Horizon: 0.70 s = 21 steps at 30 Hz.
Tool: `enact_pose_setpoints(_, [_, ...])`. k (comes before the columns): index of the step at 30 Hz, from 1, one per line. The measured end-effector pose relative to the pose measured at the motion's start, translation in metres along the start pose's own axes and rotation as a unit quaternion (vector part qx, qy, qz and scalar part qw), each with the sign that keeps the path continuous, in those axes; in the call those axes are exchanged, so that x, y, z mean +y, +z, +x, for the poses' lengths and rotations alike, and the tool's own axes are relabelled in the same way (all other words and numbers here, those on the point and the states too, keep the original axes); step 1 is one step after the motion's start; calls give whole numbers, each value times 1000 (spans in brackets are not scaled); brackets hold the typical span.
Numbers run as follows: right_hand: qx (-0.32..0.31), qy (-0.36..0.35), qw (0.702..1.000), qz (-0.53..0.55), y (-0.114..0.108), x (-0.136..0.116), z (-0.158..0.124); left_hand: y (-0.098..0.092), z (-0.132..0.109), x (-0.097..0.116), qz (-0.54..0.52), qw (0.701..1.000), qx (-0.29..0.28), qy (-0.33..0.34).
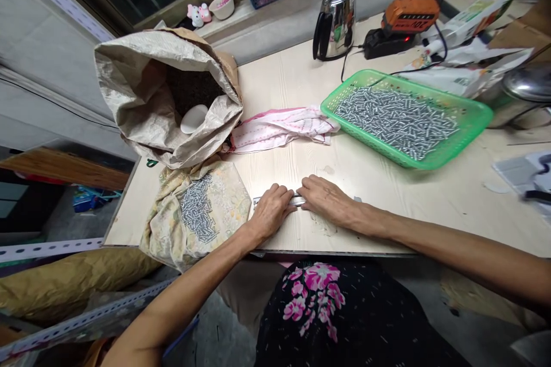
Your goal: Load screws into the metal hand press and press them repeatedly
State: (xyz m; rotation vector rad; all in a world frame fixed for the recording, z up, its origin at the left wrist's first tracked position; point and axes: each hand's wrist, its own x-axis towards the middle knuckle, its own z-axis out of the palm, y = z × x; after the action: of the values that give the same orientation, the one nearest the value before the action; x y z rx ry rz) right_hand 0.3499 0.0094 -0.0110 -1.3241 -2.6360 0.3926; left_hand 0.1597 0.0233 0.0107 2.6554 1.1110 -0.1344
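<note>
Near the table's front edge, a narrow silvery metal bar [297,200] lies flat, mostly covered by my hands. My left hand [271,213] has its fingers curled over the bar's left part. My right hand [323,198] is closed around its right part, with a small gap between the two hands. Small shiny metal pins [198,209] are heaped on a patterned cloth [230,189] to the left. Many more such pins fill a green plastic basket [467,132] at the right. What sits under my fingertips is hidden.
An open woven sack [124,92] with a white round piece inside stands at the back left. A pink-white cloth [279,132] lies behind my hands. A steel kettle [338,23] and an orange battery [408,14] on a black charger stand at the back.
</note>
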Motion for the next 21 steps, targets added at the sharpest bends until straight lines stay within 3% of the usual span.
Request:
enact_pose_setpoints(9, [12,5,1000,10,3,7,10,10,6,-2,1,998,51,-41])
enact_pose_setpoints(12, [11,-24,999,35,-8,23,11,20,-7,11,13,990,122,-65])
enact_pose_setpoints(15, [37,-53,997,49,-24,35,16,36,-25,34,17,988,152,-16])
enact_pose_setpoints(18, [80,-103,990,44,-32,21,27,50,-38,55,-4,992,127,13])
enact_pose_setpoints(21, [47,-214,975,40,-22,-15,38,60,-42,63,-41,994,101,0])
